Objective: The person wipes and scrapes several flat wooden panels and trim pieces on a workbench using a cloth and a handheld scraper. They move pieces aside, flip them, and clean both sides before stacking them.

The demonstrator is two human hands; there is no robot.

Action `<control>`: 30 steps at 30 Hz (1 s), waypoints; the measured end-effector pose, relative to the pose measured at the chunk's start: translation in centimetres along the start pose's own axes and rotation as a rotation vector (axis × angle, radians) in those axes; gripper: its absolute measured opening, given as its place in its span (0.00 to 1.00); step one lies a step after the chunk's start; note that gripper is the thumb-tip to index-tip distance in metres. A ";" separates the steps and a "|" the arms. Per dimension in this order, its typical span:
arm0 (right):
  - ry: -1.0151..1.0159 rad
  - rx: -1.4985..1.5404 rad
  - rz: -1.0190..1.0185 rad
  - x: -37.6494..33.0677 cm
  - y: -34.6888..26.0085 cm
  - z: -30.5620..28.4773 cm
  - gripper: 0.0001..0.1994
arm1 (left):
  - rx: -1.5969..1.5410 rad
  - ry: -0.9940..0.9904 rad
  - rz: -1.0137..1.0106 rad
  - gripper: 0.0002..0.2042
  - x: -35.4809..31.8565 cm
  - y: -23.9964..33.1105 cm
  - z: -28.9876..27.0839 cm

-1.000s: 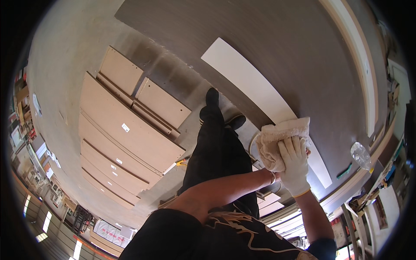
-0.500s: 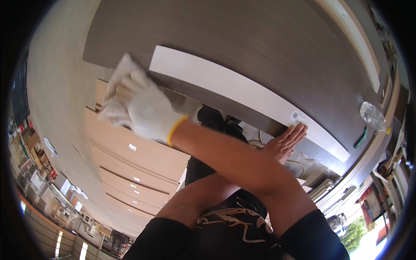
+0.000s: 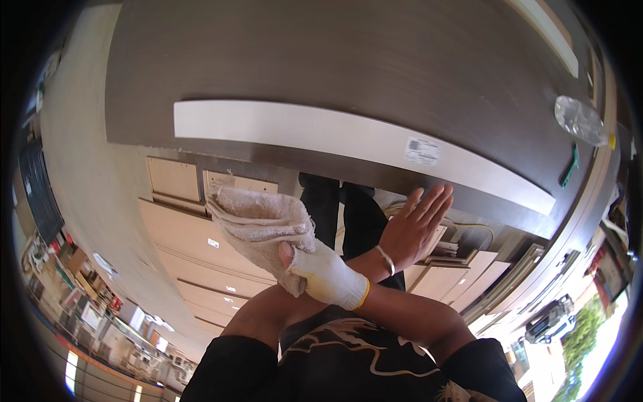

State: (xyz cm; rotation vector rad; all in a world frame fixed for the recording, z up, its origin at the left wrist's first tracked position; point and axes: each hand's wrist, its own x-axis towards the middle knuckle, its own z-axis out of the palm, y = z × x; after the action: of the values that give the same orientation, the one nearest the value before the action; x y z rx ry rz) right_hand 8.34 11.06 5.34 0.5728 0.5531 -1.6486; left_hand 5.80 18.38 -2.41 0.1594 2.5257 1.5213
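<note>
My forearms cross in front of me. My right hand point(image 3: 327, 276), in a white work glove with a yellow cuff, grips a folded, off-white cloth point(image 3: 258, 221) at the left, near my body; its thumb tip shows bare. To the right, my bare left hand point(image 3: 413, 231) has its fingers stretched and spread, with a band at the wrist. Its fingertips are by the near edge of a dark grey-brown panel point(image 3: 288, 53); whether they touch it I cannot tell. On that panel lies a long white strip point(image 3: 295, 125) with a printed label point(image 3: 422, 151).
A clear plastic bottle point(image 3: 580, 120) lies at the panel's right, beside a small green tool point(image 3: 570, 166). Another pale strip point(image 3: 549, 30) is at the far right. Stacked light-wood boards point(image 3: 194, 238) stand below the near edge at the left, more boards point(image 3: 462, 281) at the right.
My right hand has drawn the cloth back from the panel's left edge toward my body. My left hand has come off the white strip and toward me. The view has shifted.
</note>
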 end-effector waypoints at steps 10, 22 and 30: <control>0.502 -0.092 -0.411 -5.2 -4.8 -5.5 0.30 | -0.145 0.109 -0.275 0.36 -5.3 -0.5 -1.5; 0.530 -1.553 -0.920 -1.6 -7.8 -7.1 0.29 | 0.767 0.371 -0.062 0.40 -6.8 -15.7 -19.4; 0.586 -1.567 -1.315 4.6 -4.1 -10.1 0.24 | 0.711 0.242 -0.039 0.34 -5.5 -11.9 -21.1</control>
State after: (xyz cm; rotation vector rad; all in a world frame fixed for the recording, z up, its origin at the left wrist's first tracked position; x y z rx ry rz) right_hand 4.32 14.71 -5.21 -0.7162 2.6704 -1.4399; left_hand 6.68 -6.39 -2.72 0.0186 3.1292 0.5919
